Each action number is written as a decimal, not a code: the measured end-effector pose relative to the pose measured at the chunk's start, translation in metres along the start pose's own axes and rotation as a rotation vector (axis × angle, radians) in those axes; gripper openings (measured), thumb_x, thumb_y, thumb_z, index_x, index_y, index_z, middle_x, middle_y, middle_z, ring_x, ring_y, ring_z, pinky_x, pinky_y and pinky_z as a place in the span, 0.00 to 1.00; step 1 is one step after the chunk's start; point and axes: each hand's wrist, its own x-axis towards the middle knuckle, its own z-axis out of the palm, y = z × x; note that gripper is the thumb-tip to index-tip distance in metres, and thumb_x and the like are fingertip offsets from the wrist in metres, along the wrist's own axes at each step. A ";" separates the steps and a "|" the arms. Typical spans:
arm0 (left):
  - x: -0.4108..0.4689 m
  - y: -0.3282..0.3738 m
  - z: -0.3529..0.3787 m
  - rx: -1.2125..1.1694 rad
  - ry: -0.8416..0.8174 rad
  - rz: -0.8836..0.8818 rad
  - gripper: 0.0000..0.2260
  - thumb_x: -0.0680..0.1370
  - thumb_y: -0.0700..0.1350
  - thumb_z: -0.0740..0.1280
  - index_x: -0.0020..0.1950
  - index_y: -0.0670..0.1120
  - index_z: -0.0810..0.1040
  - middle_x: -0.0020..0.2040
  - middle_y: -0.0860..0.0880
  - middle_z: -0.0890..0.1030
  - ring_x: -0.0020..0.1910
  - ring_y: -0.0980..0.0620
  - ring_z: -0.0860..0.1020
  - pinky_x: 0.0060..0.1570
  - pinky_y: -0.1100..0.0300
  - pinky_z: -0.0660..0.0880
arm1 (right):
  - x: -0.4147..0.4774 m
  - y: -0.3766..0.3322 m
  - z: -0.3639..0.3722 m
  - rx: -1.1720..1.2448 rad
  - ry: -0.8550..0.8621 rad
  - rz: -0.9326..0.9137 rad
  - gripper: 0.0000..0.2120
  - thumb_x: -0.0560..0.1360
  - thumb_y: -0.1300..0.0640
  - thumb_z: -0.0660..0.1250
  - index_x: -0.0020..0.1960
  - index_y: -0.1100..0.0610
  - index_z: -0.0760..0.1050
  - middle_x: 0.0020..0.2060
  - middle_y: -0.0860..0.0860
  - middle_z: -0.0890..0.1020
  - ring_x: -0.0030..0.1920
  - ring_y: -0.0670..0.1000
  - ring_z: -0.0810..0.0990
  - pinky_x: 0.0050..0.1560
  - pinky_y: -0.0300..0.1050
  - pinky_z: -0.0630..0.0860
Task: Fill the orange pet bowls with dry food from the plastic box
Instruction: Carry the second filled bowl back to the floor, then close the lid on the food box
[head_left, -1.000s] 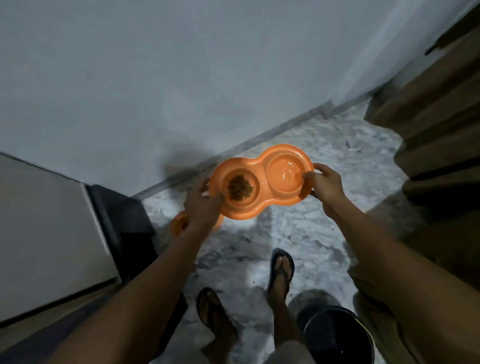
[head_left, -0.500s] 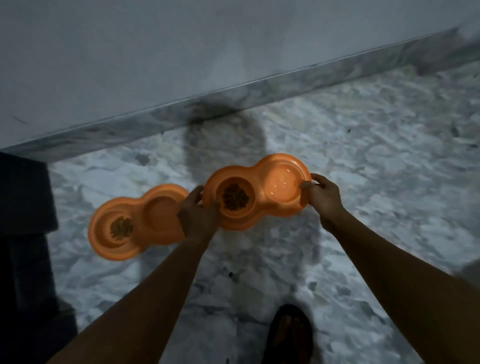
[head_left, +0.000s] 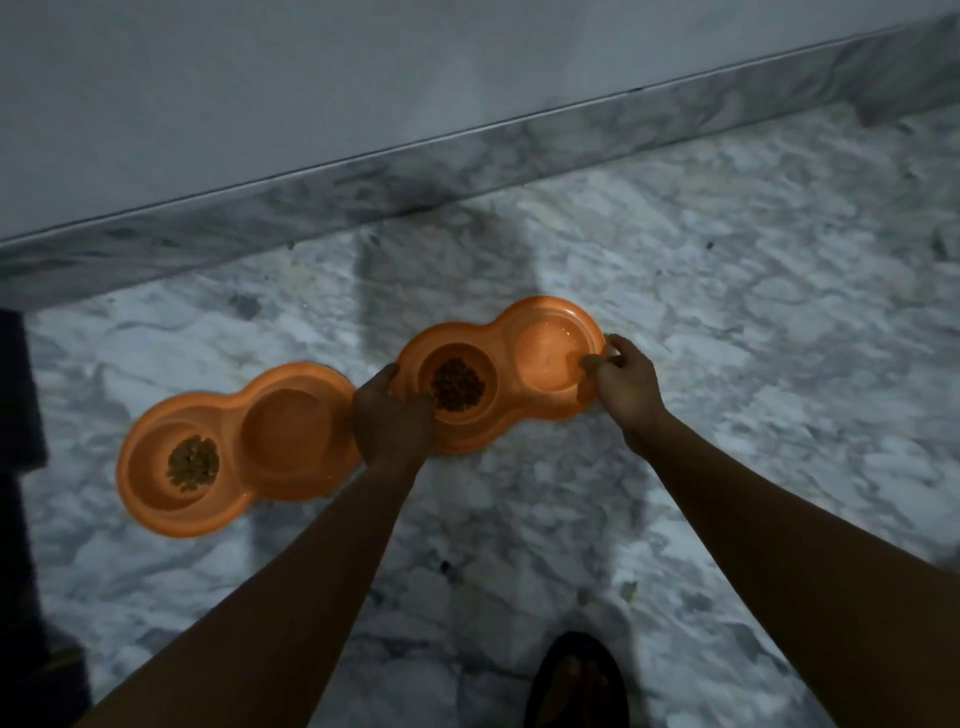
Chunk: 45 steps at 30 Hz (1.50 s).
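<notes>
Hands: left hand (head_left: 392, 415) and right hand (head_left: 626, 384) each pinch an end rim of the right double bowl (head_left: 501, 405) | long axis left-right, kibble (head_left: 457, 384) nearer left hand | low over floor (head_left: 727, 312), just right of second bowl (head_left: 239, 452).

Two orange double bowls: one (head_left: 498, 374) plain orange, gripped at both ends, with a heap of dark brown kibble (head_left: 457, 384) in the well nearer the second bowl; the other (head_left: 239, 447) the same orange, left of the first, with paler olive-brown kibble (head_left: 192, 462) in its far well. White marble floor (head_left: 727, 291) with grey veining beneath both. Matching grey-veined skirting (head_left: 467, 161) beyond the bowls, under a plain pale grey wall (head_left: 363, 67). Black sandal (head_left: 576, 680) nearer than the bowls.
</notes>
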 end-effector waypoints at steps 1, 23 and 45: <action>-0.008 0.008 -0.006 0.017 -0.016 0.004 0.14 0.74 0.35 0.68 0.43 0.56 0.78 0.35 0.55 0.76 0.33 0.56 0.75 0.43 0.53 0.76 | -0.011 -0.006 -0.002 -0.035 -0.001 -0.003 0.21 0.72 0.52 0.72 0.64 0.52 0.78 0.58 0.54 0.83 0.57 0.58 0.83 0.59 0.61 0.80; -0.429 0.277 -0.540 0.302 -0.203 0.466 0.21 0.73 0.47 0.73 0.66 0.48 0.79 0.65 0.48 0.79 0.60 0.51 0.78 0.64 0.59 0.71 | -0.663 -0.391 -0.081 -0.134 -0.059 -0.411 0.21 0.76 0.54 0.70 0.69 0.51 0.76 0.66 0.54 0.74 0.65 0.53 0.75 0.65 0.49 0.73; -0.522 0.101 -1.054 0.161 0.183 0.421 0.17 0.73 0.47 0.75 0.61 0.48 0.82 0.58 0.47 0.83 0.58 0.50 0.80 0.61 0.59 0.73 | -1.068 -0.483 0.224 -0.218 -0.378 -0.870 0.16 0.76 0.54 0.69 0.63 0.50 0.80 0.61 0.51 0.79 0.60 0.52 0.78 0.61 0.48 0.74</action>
